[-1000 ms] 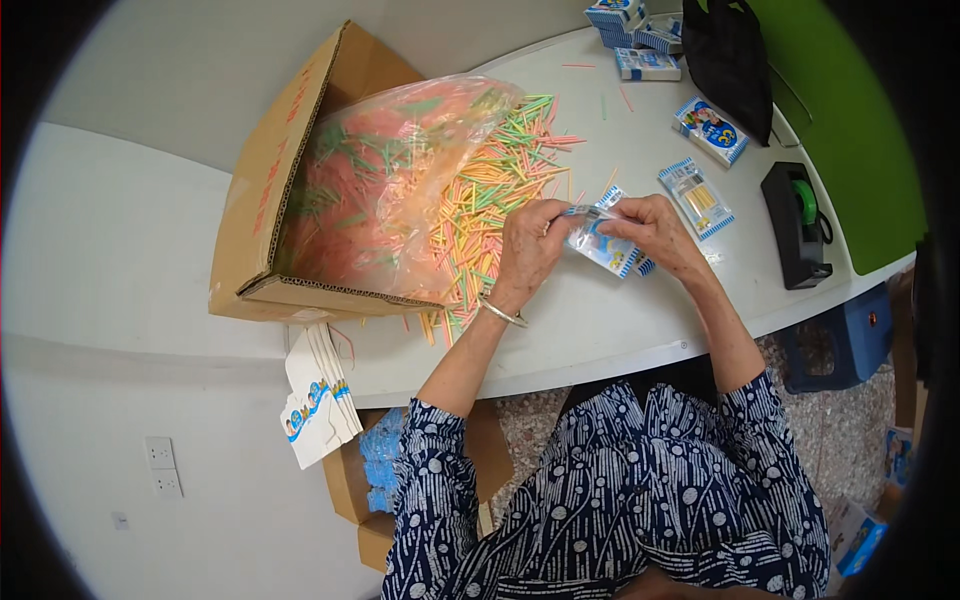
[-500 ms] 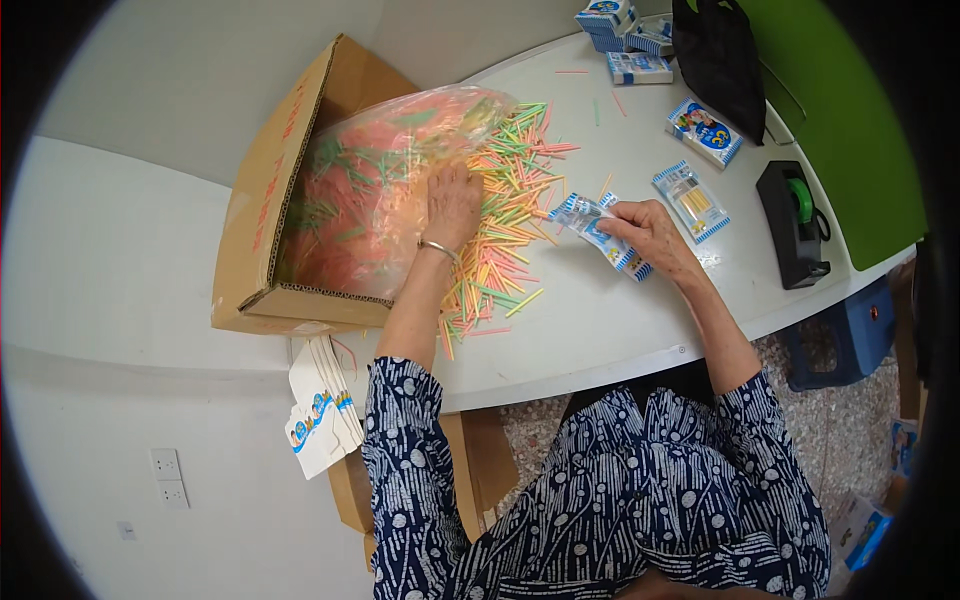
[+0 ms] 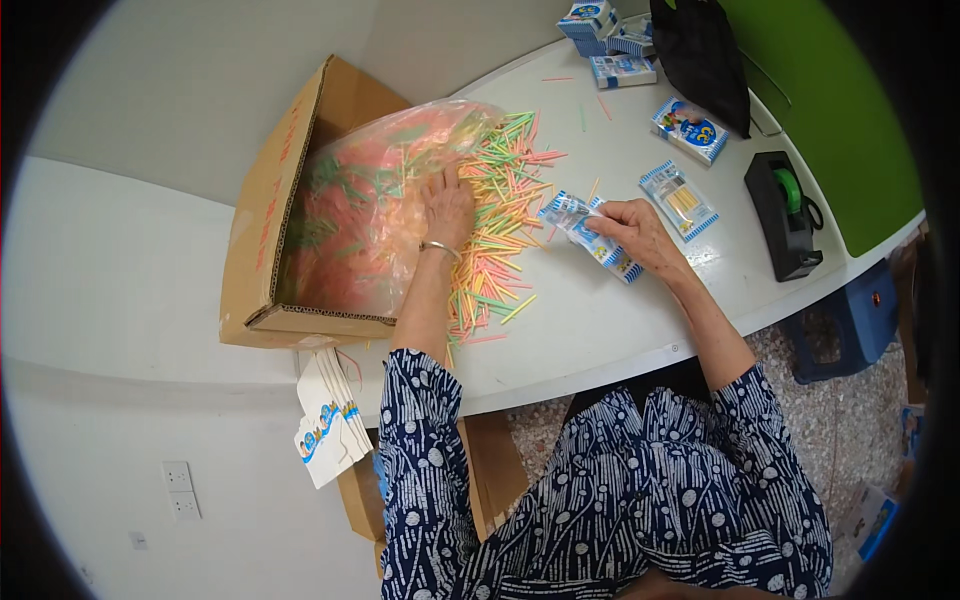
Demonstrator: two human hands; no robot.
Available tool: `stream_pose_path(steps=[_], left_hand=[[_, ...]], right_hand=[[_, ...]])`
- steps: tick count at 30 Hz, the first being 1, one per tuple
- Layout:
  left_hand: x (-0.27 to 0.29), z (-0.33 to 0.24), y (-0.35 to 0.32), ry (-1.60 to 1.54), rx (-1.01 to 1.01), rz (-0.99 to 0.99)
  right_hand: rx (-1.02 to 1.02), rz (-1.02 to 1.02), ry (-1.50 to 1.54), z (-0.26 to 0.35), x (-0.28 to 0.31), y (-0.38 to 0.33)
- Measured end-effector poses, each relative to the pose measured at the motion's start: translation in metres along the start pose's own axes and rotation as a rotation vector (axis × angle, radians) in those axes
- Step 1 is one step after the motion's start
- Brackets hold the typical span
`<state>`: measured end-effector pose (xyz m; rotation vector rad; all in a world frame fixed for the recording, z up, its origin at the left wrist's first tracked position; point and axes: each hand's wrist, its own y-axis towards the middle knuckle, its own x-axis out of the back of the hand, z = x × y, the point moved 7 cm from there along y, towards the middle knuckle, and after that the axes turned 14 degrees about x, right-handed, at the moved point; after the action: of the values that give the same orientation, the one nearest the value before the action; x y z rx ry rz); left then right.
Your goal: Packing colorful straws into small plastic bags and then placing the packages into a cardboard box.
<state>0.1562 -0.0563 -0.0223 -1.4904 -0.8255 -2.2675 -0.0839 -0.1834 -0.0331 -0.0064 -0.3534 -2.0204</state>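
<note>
My left hand [image 3: 449, 208], a bangle at its wrist, rests with fingers extended and slightly apart at the edge of a clear plastic bag [image 3: 365, 215]. Pink, green and yellow sticks fill the bag. A loose heap of the same thin sticks [image 3: 503, 200] spreads on the table to the right of this hand. My right hand [image 3: 640, 235] pinches blue-and-white printed plastic packets [image 3: 578, 222] between thumb and fingers, above the white tabletop. Just beyond it lies a similar clear-fronted packet [image 3: 680, 200] with yellowish sticks showing inside.
An open cardboard box [image 3: 268, 215] holds the bag at the left. Small blue-and-white boxes [image 3: 690, 130] lie at the back right, near a black bag [image 3: 700, 60]. A black tape dispenser [image 3: 782, 215] stands by the right edge. Flat white cartons [image 3: 328, 420] hang below the box.
The whole view has shifted slightly. My left hand's fingers look straighter and more spread at the bag's edge. The right hand keeps its hold on the packets.
</note>
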Motion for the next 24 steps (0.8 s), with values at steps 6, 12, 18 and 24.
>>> stream_pose_path(steps=[6, 12, 18, 24], left_hand=[[0.016, 0.007, -0.016, -0.201, 0.085, -0.177], [0.044, 0.013, -0.019, -0.364, 0.224, -0.231], [0.057, -0.002, -0.021, -1.305, 0.487, 0.133], [0.038, -0.042, -0.037, -2.300, 0.621, 0.305]], right_hand=[[-0.039, -0.052, 0.036, -0.002, 0.003, 0.001], [-0.033, -0.130, 0.105, -0.003, 0.000, 0.002], [-0.097, -0.192, 0.530, -0.021, -0.031, 0.012], [-0.254, -0.527, 1.154, -0.021, -0.097, 0.036]])
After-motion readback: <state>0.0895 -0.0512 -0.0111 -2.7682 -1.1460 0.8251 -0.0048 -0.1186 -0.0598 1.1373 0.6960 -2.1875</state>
